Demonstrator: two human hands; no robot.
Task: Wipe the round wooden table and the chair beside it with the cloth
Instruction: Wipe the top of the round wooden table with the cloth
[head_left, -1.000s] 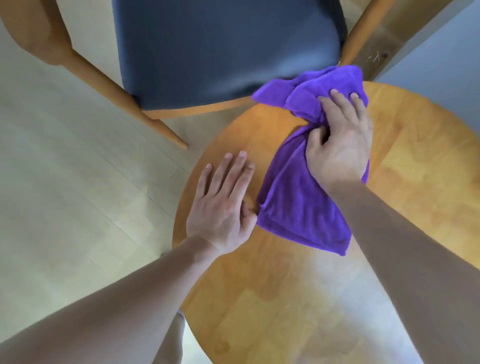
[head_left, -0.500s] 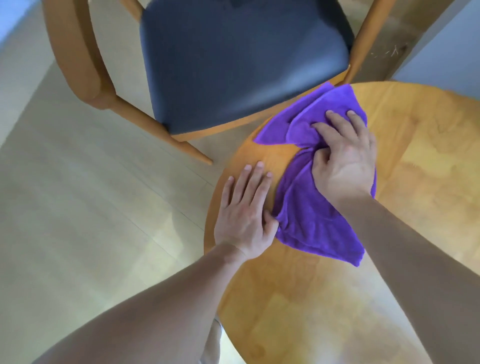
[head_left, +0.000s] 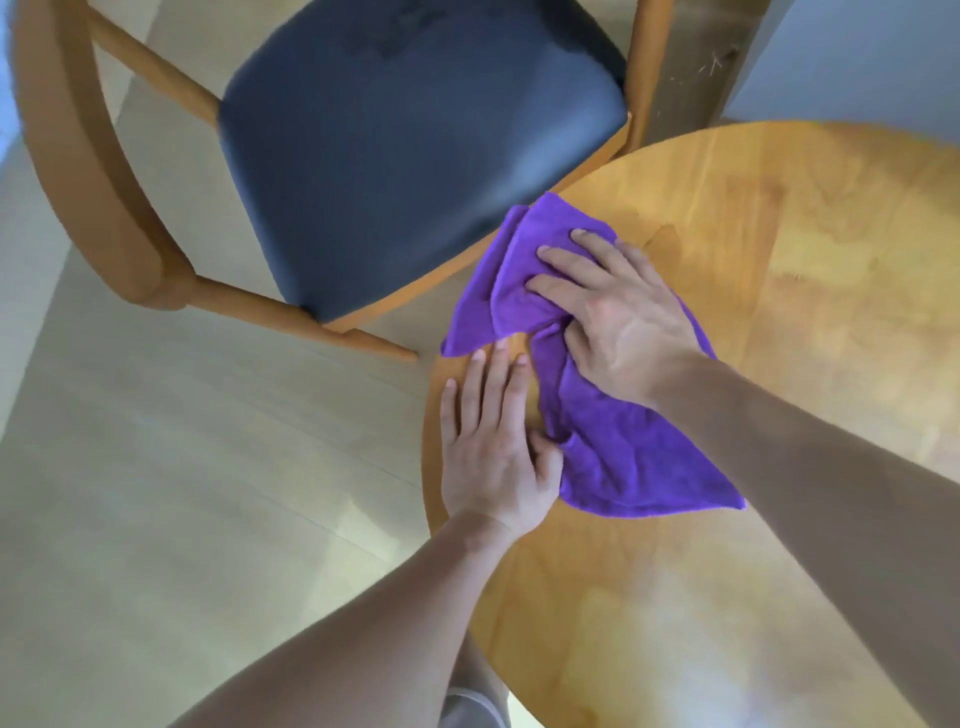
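Observation:
A purple cloth (head_left: 613, 457) lies bunched on the left part of the round wooden table (head_left: 810, 291), one corner hanging past the rim toward the chair. My right hand (head_left: 613, 312) lies on top of the cloth, fingers spread over it and thumb tucked into a fold. Flat on the bare wood at the table's left rim rests my left hand (head_left: 493, 447), fingers straight, its thumb touching the cloth's edge. The chair (head_left: 405, 145) has a dark blue seat and a wooden frame, and stands just beyond the table at upper left.
Pale wooden floor (head_left: 182, 493) fills the left side. A curved wooden armrest (head_left: 78, 171) of the chair sweeps down the far left. A grey-blue wall (head_left: 857, 57) and a worn wooden post (head_left: 696, 67) stand at the upper right.
My right hand has slid the cloth leftward toward the table's rim by the chair, and its fingers now point left. My left hand stays flat at the rim, now touching the cloth.

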